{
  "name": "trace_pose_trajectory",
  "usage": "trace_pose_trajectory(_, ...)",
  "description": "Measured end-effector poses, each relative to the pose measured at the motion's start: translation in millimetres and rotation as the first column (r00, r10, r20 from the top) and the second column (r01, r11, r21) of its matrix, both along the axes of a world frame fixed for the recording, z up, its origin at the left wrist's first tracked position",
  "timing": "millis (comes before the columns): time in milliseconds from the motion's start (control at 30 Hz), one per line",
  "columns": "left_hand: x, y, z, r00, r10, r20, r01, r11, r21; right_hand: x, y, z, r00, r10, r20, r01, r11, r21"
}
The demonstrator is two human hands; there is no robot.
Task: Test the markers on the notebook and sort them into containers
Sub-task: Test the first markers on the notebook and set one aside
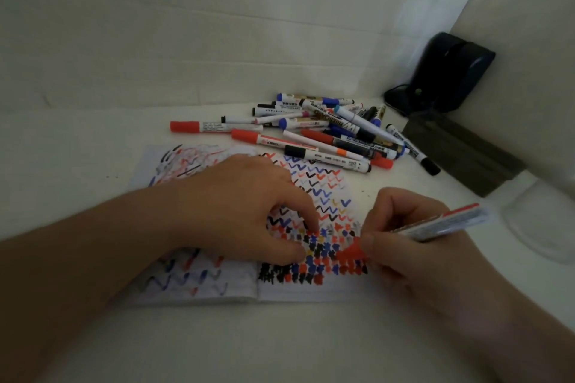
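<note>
The notebook point(280, 291) is matt white paper, its open pages thick with dried ink marks in red, blue and black. The marker point(441, 222) in the right hand point(413, 246) has a smooth, faintly glossy plastic barrel – white with a red end. The marker pile point(323, 130) looks the same: slick plastic bodies with printed labels and coloured caps. The table point(280, 345) is a plain, matt white surface. The dark block point(463, 149) looks like rough, dull wood – though blurred.
</note>
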State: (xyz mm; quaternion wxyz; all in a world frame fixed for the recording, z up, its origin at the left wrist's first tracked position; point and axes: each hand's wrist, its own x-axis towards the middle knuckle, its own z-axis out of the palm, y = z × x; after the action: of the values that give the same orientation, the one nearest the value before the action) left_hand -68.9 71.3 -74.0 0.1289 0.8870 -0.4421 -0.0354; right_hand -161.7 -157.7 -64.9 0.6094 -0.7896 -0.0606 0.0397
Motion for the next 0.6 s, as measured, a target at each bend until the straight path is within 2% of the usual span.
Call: trace_pose_trajectory(600, 0.8, 0.9, -1.1, 1.0, 0.013, -0.007, -0.013, 1.0, -0.003, -3.8, 9.8, -3.8, 0.998, -0.063, 0.015, 0.065, 0.985, -0.161)
